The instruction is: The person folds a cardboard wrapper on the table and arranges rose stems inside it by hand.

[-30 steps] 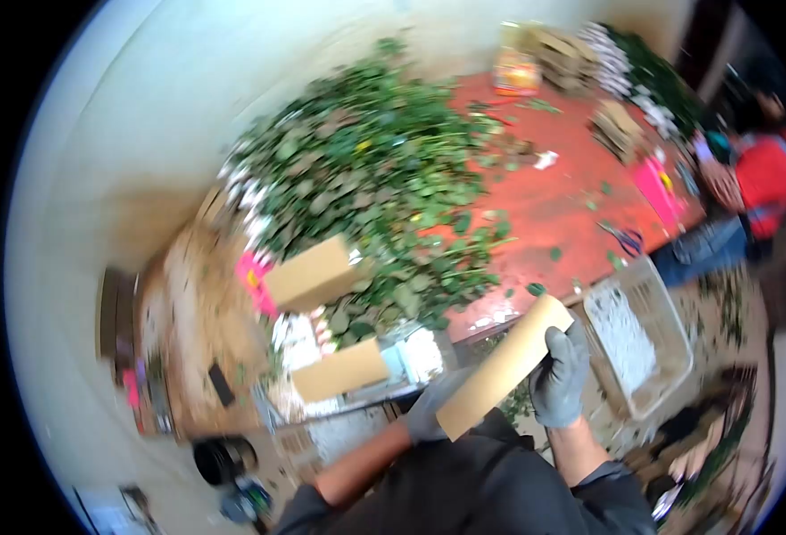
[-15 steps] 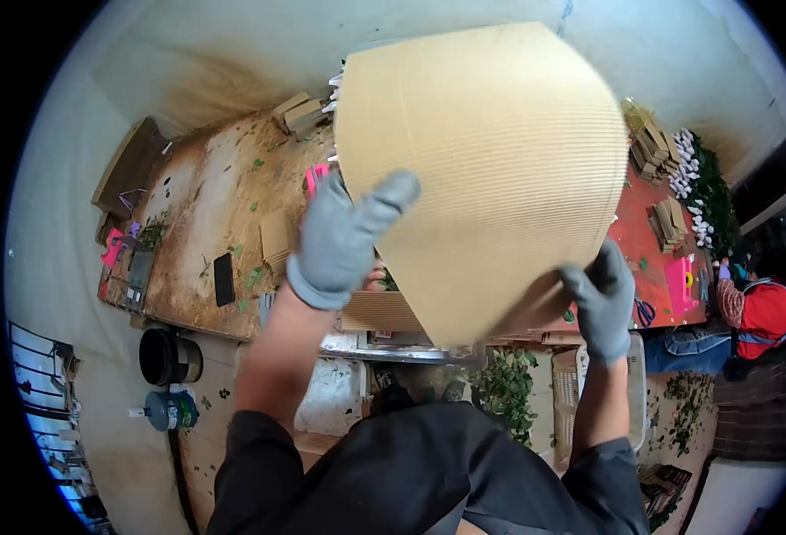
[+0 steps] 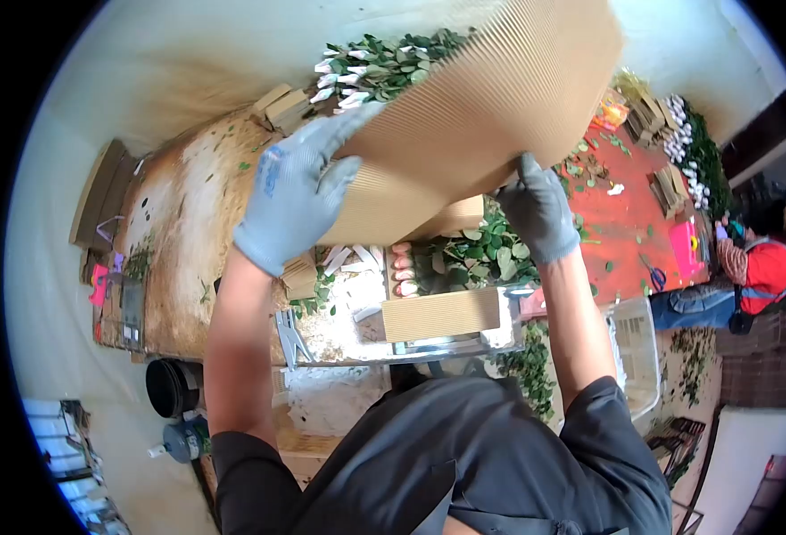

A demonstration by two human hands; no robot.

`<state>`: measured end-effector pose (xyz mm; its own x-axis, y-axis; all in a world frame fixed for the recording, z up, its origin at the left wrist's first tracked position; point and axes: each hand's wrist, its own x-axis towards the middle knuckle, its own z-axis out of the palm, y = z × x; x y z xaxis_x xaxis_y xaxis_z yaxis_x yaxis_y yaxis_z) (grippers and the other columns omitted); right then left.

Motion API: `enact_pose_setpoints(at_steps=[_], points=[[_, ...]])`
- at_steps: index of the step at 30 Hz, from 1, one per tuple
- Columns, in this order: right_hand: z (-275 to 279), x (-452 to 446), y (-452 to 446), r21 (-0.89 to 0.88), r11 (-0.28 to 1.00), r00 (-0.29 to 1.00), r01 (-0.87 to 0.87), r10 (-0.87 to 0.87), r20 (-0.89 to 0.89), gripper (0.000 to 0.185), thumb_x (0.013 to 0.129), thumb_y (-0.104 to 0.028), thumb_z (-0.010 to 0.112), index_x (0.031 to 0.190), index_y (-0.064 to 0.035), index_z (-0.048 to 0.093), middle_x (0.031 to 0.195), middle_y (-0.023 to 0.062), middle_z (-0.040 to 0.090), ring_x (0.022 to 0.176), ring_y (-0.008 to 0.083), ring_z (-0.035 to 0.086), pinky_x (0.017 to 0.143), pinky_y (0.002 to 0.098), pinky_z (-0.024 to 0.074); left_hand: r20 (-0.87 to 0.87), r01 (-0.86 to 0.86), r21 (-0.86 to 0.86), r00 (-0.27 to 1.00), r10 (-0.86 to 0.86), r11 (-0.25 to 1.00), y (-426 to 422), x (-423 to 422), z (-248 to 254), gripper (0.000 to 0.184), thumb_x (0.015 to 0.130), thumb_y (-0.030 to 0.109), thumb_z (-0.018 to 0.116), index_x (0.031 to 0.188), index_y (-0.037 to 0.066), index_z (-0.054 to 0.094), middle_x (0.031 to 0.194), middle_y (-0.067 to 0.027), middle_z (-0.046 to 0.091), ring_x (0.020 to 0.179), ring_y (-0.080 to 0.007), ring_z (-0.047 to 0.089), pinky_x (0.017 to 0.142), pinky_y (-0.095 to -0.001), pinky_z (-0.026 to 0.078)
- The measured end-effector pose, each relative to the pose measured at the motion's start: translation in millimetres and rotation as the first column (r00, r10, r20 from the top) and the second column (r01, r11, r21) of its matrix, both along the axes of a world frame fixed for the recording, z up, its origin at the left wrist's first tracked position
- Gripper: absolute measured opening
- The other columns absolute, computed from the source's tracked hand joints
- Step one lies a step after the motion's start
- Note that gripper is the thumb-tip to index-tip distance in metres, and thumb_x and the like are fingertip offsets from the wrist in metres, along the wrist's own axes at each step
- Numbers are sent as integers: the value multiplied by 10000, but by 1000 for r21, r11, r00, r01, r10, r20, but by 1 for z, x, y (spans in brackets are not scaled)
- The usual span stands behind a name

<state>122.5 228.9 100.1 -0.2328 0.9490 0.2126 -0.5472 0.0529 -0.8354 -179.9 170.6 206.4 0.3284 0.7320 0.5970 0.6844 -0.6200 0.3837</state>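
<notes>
A large sheet of corrugated cardboard (image 3: pixel 491 107) is raised and tilted above the table, covering part of it. At its left edge my gloved left hand (image 3: pixel 295 183) holds on, fingers long at the border and thumb over the near face. My gloved right hand (image 3: pixel 540 209) is closed on the sheet's lower right edge. Beneath it, pink roses (image 3: pixel 405 272) with green leaves (image 3: pixel 491 250) lie on the table. A corrugated cardboard strip (image 3: pixel 442 314) stands in front of the roses. Nearer the left forearm are a grey stapler-like tool (image 3: pixel 292 339) and white strips (image 3: pixel 353 260).
White-wrapped flower bundles (image 3: pixel 353 76) lie at the back. Folded cardboard pieces (image 3: pixel 281 109) sit at back left. On the red tabletop (image 3: pixel 620 232) are scissors (image 3: pixel 653 275) and a pink holder (image 3: pixel 686 248). A co-worker (image 3: pixel 768 267) stands at right; a black bucket (image 3: pixel 172 388) is lower left.
The cardboard sheet has tilted and shifted up and right, uncovering roses and the strip below. My left hand moved left; my right hand moved up and left, closing on the edge.
</notes>
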Motion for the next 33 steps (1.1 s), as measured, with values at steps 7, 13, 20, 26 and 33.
enact_pose_setpoints(at_steps=[7, 13, 20, 26, 33], points=[[-32, 10, 49, 137, 981, 983, 134, -113, -147, 345, 1033, -130, 578, 1363, -30, 568, 1356, 76, 626, 1234, 200, 597, 1077, 393, 472, -90, 46, -225, 994, -68, 973, 13, -32, -5, 527, 921, 2, 611, 1434, 121, 592, 1327, -192, 655, 1186, -372, 655, 1018, -395, 523], [30, 27, 67, 236, 908, 931, 346, -301, -206, 390, 1054, -181, 549, 1408, -17, 550, 1390, 76, 624, 1273, 198, 591, 1125, 363, 443, 282, 154, -526, 959, 1, 836, 23, -25, -73, 505, 874, 69, 732, 1348, -42, 597, 1258, -196, 706, 1145, -213, 680, 980, -365, 522], [33, 40, 82, 261, 916, 926, 306, -350, 142, 269, 1065, -181, 568, 1287, -34, 613, 1200, 63, 682, 1058, 167, 659, 941, 321, 535, 95, -17, -773, 985, 143, 634, 5, 2, -190, 338, 842, 164, 771, 1103, -41, 706, 1052, -186, 738, 924, -305, 696, 848, -419, 528], [-2, 31, 86, 771, 630, 528, 93, -688, 498, 236, 1034, -83, 610, 1240, 17, 665, 1214, 111, 681, 1052, 195, 675, 890, 319, 553, 157, 67, -903, 971, 182, 425, -1, 10, -242, 342, 856, 144, 748, 1138, -39, 690, 1049, -180, 731, 935, -290, 687, 852, -406, 533], [-19, 4, 70, 7, 979, 899, 204, -190, 395, 250, 1010, -89, 639, 1230, 27, 661, 1154, 85, 705, 997, 171, 683, 878, 301, 551, 73, 32, -963, 986, 147, 268, -5, 17, -267, 360, 860, 138, 746, 1158, -54, 682, 1048, -163, 745, 938, -234, 696, 855, -387, 544]])
